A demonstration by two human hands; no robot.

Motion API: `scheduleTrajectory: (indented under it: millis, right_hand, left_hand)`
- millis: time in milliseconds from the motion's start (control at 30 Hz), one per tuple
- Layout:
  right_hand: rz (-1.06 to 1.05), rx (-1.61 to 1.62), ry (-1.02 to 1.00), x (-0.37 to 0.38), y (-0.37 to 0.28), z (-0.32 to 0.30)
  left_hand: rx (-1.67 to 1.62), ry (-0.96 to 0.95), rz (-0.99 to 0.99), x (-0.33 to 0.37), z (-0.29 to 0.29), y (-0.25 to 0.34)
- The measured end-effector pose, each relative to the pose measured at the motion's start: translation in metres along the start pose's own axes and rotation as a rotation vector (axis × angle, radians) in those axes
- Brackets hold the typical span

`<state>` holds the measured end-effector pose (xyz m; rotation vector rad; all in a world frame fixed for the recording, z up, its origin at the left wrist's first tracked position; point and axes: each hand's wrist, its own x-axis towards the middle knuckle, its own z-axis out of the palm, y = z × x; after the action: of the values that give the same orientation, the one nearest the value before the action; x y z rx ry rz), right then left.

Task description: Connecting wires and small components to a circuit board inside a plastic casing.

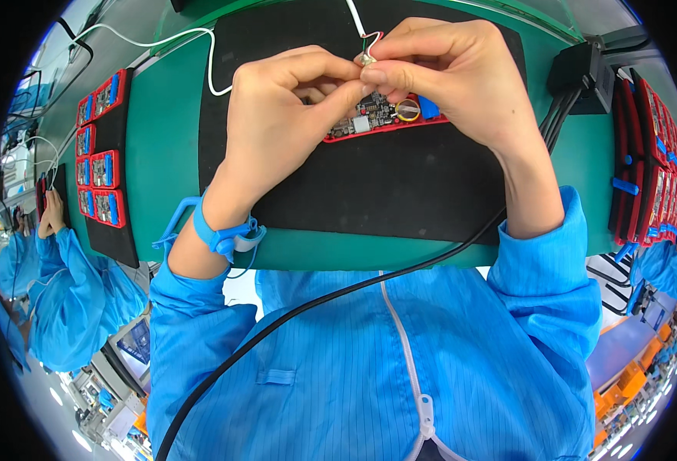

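Both hands meet at the far middle of the bench, fingertips together around a small pale cable connector (pixel 367 59). Thin red, white and green wires run from it into a white cable (pixel 355 17). My right hand (pixel 453 77) pinches the connector between thumb and index finger. From the other side, my left hand (pixel 288 104) closes its thumb and index finger at the same connector, whose lower part is covered by fingers. Just below the hands lies a circuit board (pixel 377 115) in a red tray, with a round coin cell (pixel 407 111) and a blue part. My left wrist wears a blue strap (pixel 219 234).
A black mat (pixel 369 192) covers part of the green bench (pixel 165 138). Red-framed boards (pixel 104 169) stand on the left, with stacked red trays (pixel 661 184) on the right. A black cable (pixel 315 300) crosses my front. A co-worker (pixel 69 300) sits at far left.
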<state>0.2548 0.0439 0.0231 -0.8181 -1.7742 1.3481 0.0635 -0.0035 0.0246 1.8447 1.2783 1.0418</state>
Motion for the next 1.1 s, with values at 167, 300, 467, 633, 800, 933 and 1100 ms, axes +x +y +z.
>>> scheduleTrajectory:
  millis: [167, 300, 467, 633, 800, 933, 1100]
  right_hand:
    - [-0.027, -0.010, -0.046, 0.001, 0.004, -0.008]
    - [0.018, -0.082, -0.024, -0.001, 0.002, -0.010]
    - [0.022, -0.083, -0.004, -0.003, 0.006, -0.008]
    - [0.026, -0.087, 0.024, -0.003, 0.008, -0.005]
    - [0.020, -0.108, 0.027, -0.003, 0.010, -0.003]
    - [-0.001, -0.116, 0.036, -0.004, 0.009, -0.001]
    - [-0.020, -0.142, 0.034, -0.004, 0.008, -0.001]
  left_hand:
    - [-0.195, -0.068, -0.189, 0.003, -0.001, 0.002]
    - [-0.247, -0.120, -0.274, 0.004, -0.001, 0.000]
    - [-0.211, -0.109, -0.293, 0.002, 0.000, -0.005]
    - [-0.117, 0.042, -0.060, 0.001, 0.006, -0.013]
    - [-0.104, 0.037, -0.166, -0.001, 0.006, -0.012]
    - [-0.126, 0.050, -0.179, -0.002, 0.008, -0.011]
    - [-0.146, 0.046, -0.180, -0.001, 0.009, -0.010]
